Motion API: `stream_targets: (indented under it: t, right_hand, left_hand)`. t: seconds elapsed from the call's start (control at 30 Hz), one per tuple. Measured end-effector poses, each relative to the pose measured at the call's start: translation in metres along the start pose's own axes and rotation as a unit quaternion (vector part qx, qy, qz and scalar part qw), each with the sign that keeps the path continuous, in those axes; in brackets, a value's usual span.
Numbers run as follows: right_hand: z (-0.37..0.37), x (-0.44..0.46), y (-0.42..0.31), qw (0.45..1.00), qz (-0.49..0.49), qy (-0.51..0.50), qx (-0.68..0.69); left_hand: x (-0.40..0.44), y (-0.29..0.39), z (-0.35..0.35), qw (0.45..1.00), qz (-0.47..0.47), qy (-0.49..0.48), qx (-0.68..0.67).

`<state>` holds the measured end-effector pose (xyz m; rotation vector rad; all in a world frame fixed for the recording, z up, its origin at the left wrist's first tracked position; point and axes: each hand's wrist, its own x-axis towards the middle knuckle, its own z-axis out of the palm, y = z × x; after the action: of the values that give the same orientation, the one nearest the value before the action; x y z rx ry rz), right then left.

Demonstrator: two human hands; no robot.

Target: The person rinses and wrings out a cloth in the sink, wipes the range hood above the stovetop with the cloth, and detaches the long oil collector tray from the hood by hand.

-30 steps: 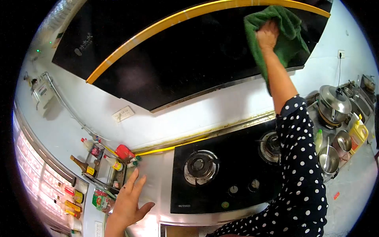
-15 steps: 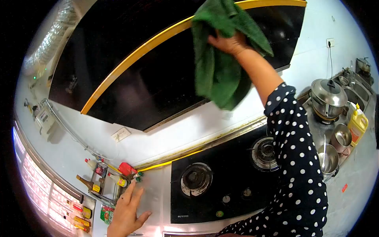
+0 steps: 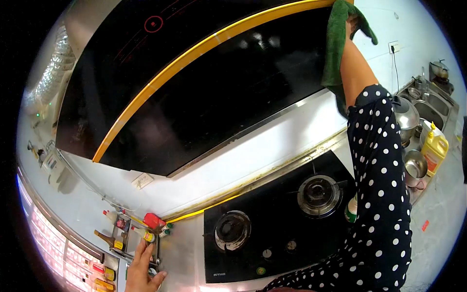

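A green cloth (image 3: 334, 48) hangs from my right hand (image 3: 351, 25), which is closed round it at the right end of the black range hood (image 3: 233, 82). The cloth touches the hood's edge near its yellow trim strip (image 3: 194, 47) and drapes down beside my forearm. Low on the left, my left hand (image 3: 142, 271) is empty with its fingers apart, above the steel counter and close to the rack of bottles. Below the hood lies the black gas stove (image 3: 272, 233) with two burners.
Sauce bottles (image 3: 111, 240) and a red container (image 3: 153, 220) stand at the left. To the right are a lidded pot (image 3: 406, 114), a metal pot (image 3: 415, 165), a yellow jug (image 3: 434, 148) and a sink (image 3: 430, 114). A bottle (image 3: 351, 209) shows beside my right sleeve.
My right hand has moved with the cloth from the hood's middle to its right end. The view has shifted, and my left hand appears slightly lower.
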<state>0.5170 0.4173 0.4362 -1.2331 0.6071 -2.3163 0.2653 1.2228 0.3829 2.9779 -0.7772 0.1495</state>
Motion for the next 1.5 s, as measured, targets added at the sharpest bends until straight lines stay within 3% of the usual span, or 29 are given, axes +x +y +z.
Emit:
stream_targets:
  t: [0.07,0.1,0.2,0.33,0.37,0.47,0.5,0.53,0.6,0.67,0.7,0.73,0.77,0.8,0.83,0.87,0.93,0.97,1.0,1.07,1.1,1.17,1.2,1.23,1.33,1.37,1.4,1.47,1.5]
  right_hand:
    - [-0.027,-0.017,-0.043,0.999,-0.023,0.01,-0.02]
    - [-0.042,-0.029,-0.068,0.997,0.055,-0.058,0.009]
    - [-0.026,-0.06,-0.087,0.997,0.069,-0.034,-0.021]
    - [-0.007,-0.122,-0.127,0.992,-0.016,0.077,-0.097]
    - [-0.005,-0.141,-0.141,0.996,-0.016,0.055,-0.061]
    - [-0.036,-0.199,-0.218,0.988,0.009,-0.153,-0.033]
    - [-0.061,-0.203,-0.249,0.951,0.025,-0.307,-0.013]
    - [-0.051,-0.228,-0.253,0.986,-0.111,-0.12,0.034]
    - [-0.062,-0.216,-0.252,0.976,-0.155,-0.126,0.084]
    - [-0.065,-0.198,-0.228,0.944,-0.196,-0.197,0.178]
    - [-0.051,-0.192,-0.213,0.959,-0.196,-0.135,0.152]
    - [-0.043,-0.183,-0.199,0.973,-0.182,-0.107,0.092]
    - [-0.052,-0.165,-0.196,0.986,-0.106,-0.124,0.034]
    - [-0.062,-0.14,-0.19,0.977,0.002,-0.213,0.02]
    - [-0.044,-0.123,-0.163,0.994,-0.111,-0.015,0.013]
    - [-0.037,-0.105,-0.14,0.995,-0.097,0.024,-0.005]
    - [-0.031,-0.08,-0.099,0.999,-0.033,0.03,-0.031]
    - [-0.029,-0.075,-0.08,0.999,0.003,0.028,-0.043]
    - [-0.029,-0.071,-0.065,0.998,0.034,0.028,-0.054]
    - [-0.029,-0.072,-0.052,0.993,0.097,0.021,-0.066]
    - [-0.03,-0.075,-0.05,0.989,0.126,0.017,-0.073]
    - [-0.022,-0.087,-0.048,0.981,0.16,-0.01,-0.111]
    - [-0.007,-0.091,-0.029,0.963,0.127,-0.076,-0.225]
    - [0.003,-0.109,-0.025,0.971,0.14,-0.054,-0.186]
    - [0.005,-0.156,-0.071,0.978,0.141,-0.048,-0.144]
    - [0.001,-0.169,-0.088,0.979,0.135,-0.056,-0.144]
    - [-0.003,-0.182,-0.105,0.979,0.128,-0.064,-0.143]
    - [-0.016,-0.2,-0.15,0.964,0.233,-0.124,-0.046]
    - [-0.015,-0.209,-0.168,0.962,0.224,-0.13,-0.084]
  left_hand:
    - [0.002,0.002,0.003,1.0,-0.004,-0.002,0.017]
    - [0.003,-0.002,0.005,1.0,0.001,-0.004,0.017]
    - [0.01,-0.01,0.012,1.0,0.018,-0.016,0.004]
    - [0.023,0.007,0.016,0.999,0.022,-0.007,-0.029]
    - [0.026,0.009,0.018,0.999,0.024,-0.002,-0.037]
    - [0.038,0.02,0.019,0.997,0.074,-0.01,-0.014]
    - [0.041,0.022,0.022,0.997,0.073,-0.011,-0.013]
    - [0.045,0.025,0.024,0.998,0.06,-0.013,-0.03]
    - [0.049,0.029,0.026,0.998,0.049,-0.017,-0.043]
    - [0.053,0.03,0.028,0.995,0.096,-0.007,-0.003]
    - [0.056,0.03,0.024,0.996,0.087,-0.022,0.003]
    - [0.056,0.024,0.025,0.996,0.085,-0.023,0.005]
    - [0.052,0.014,0.028,0.997,0.072,-0.026,-0.015]
    - [0.045,0.001,0.032,0.997,0.058,-0.027,-0.035]
    - [0.034,-0.014,0.038,0.998,0.023,-0.025,-0.053]
    - [0.024,-0.024,0.04,0.998,0.019,-0.024,-0.054]
    - [0.002,-0.045,0.044,0.999,-0.01,0.013,-0.04]
    - [-0.014,-0.071,0.053,0.989,-0.126,-0.02,-0.072]
    - [-0.026,-0.086,0.063,0.989,-0.126,-0.019,-0.077]
    - [-0.048,-0.106,0.081,0.956,-0.128,0.113,-0.239]
    - [-0.053,-0.115,0.079,0.981,-0.057,0.105,-0.152]
    - [-0.06,-0.119,0.077,0.982,-0.071,0.098,-0.143]
    - [-0.062,-0.121,0.075,0.985,-0.083,0.082,-0.127]
    - [-0.063,-0.125,0.074,0.983,-0.122,0.054,-0.122]
    - [-0.053,-0.127,0.08,0.98,-0.083,0.068,-0.168]
    - [-0.051,-0.12,0.066,0.982,-0.156,-0.046,-0.096]
    - [-0.055,-0.132,0.077,0.981,-0.158,-0.049,-0.101]
    - [-0.066,-0.161,0.104,0.951,-0.091,0.007,-0.296]
    - [-0.071,-0.169,0.108,0.955,-0.089,0.004,-0.283]
